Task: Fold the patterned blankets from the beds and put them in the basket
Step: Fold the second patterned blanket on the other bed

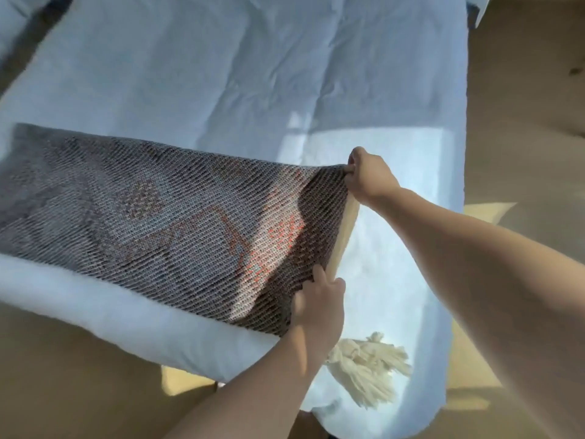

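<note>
A dark woven patterned blanket (164,217) with reddish motifs lies stretched across the foot of a bed covered in a pale blue duvet (253,74). My right hand (368,179) pinches its far right corner and lifts it off the bed. My left hand (318,308) grips the near right corner, thumb on top. The blanket's right edge is raised between both hands and shows a cream underside. A bunch of cream tassels (368,369) hangs from the blanket below my left hand onto the duvet. No basket is in view.
Wooden floor (522,106) runs along the right side of the bed and in front of it at lower left. A second pale bed's edge (12,14) shows at the top left. Sunlight falls across the duvet's right part.
</note>
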Motion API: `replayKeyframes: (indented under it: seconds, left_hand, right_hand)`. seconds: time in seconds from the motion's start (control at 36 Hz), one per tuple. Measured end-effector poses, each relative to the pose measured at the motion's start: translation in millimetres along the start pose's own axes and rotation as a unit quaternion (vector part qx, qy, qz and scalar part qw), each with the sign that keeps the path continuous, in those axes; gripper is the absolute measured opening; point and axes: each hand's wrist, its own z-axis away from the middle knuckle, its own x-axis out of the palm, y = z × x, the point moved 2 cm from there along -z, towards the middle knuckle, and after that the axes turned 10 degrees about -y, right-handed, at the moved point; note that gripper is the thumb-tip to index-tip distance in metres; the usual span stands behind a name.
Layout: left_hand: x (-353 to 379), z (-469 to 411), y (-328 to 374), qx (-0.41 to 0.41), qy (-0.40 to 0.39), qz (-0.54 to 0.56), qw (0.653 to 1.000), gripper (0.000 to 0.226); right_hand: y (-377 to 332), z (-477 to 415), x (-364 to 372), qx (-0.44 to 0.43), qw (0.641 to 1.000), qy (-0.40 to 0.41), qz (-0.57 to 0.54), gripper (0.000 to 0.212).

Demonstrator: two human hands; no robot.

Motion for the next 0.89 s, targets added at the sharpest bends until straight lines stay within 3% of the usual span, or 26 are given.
replayKeyframes:
  seconds: [0.06,0.17,0.25,0.39,0.5,0.58,0.81,0.89]
  left_hand:
    - [-9.0,18.5,-9.3,-0.035,-0.028,0.007,0.999,0.023]
    - [-27.5,47.2,-28.3,-0.006,-0.024,-0.003,1.000,0.023]
    - [-45.7,67.1,-47.0,-0.064,0.015,0.045,0.997,0.025]
    - [-76.4,109.9,-75.7,-0.107,0.008,0.067,0.992,0.046]
    - [-106.2,147.2,-96.9,-0.132,0.041,0.113,0.984,0.026]
    - [-120.6,172.0,-115.0,-0.129,0.080,0.125,0.980,0.032]
    - [-160.6,232.1,-168.2,-0.125,0.135,0.125,0.975,0.036]
    - [-172.5,249.0,-191.9,-0.124,0.158,0.114,0.973,0.044]
  right_hand:
    - [-11.5,5.8,-10.0,-0.007,1.000,-0.012,-0.013,0.028]
    - [-34.5,15.3,-32.3,-0.021,0.999,-0.029,-0.038,0.033]
    - [-56.5,25.1,-45.7,-0.025,0.998,-0.036,-0.054,0.033]
    - [-102.7,43.5,-63.9,-0.037,0.993,-0.056,-0.092,0.034]
    - [-139.1,55.3,-73.5,-0.047,0.991,-0.055,-0.116,0.044]
    - [-169.4,67.8,-83.1,-0.057,0.992,-0.072,-0.092,0.039]
    - [-242.5,85.7,-96.3,-0.044,0.983,-0.082,-0.161,0.022]
    - [-275.0,96.6,-96.5,-0.091,0.987,-0.090,-0.094,0.019]
